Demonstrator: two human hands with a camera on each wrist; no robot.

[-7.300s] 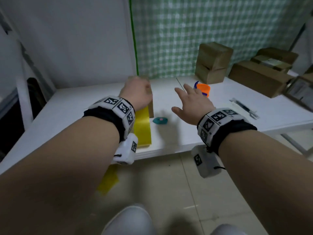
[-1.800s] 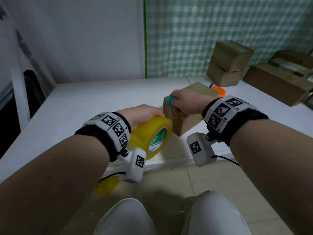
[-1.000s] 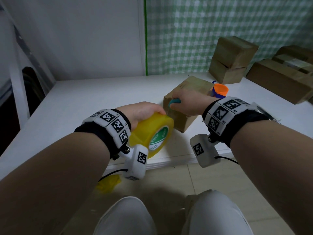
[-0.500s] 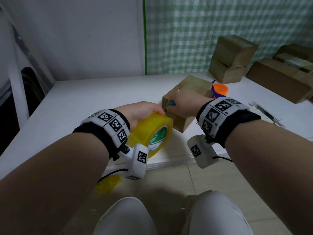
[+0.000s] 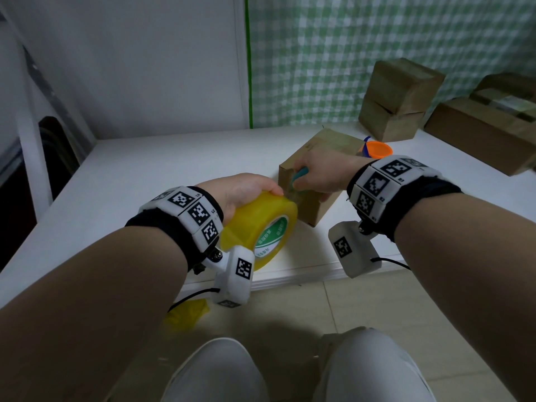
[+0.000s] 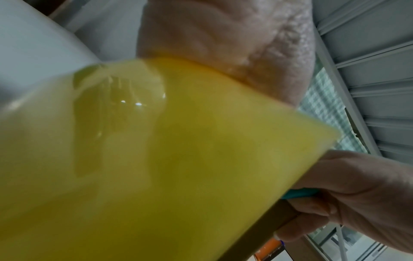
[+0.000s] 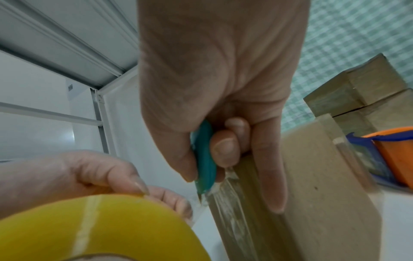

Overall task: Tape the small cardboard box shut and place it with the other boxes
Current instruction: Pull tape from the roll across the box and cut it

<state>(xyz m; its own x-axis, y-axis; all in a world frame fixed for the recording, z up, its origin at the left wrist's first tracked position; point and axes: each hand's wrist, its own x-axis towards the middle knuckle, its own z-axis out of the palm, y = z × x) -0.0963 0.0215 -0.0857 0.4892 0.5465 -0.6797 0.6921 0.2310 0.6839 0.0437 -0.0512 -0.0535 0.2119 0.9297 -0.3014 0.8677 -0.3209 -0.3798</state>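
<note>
The small cardboard box [image 5: 316,204] sits near the white table's front edge, clear tape running over its near face [image 7: 236,220]. My left hand [image 5: 246,190] grips a big yellow tape roll [image 5: 261,227], which fills the left wrist view [image 6: 156,167]. My right hand [image 5: 319,172] grips a small teal cutter [image 5: 298,175], its tip [image 7: 201,194] at the stretched tape between roll and box. One right finger [image 7: 272,185] lies against the box's side [image 7: 324,194].
Two stacked brown boxes [image 5: 400,100] stand at the back by the green checked curtain, with longer boxes [image 5: 487,132] to their right. An orange and blue tape dispenser [image 5: 375,149] sits just behind the small box. The table's front edge [image 5: 290,280] runs close below my hands.
Seven seconds ago my right hand was empty and the cutter lay on the table. Over the last second, the cutter has slid down the box's near corner toward the roll, which stayed put.
</note>
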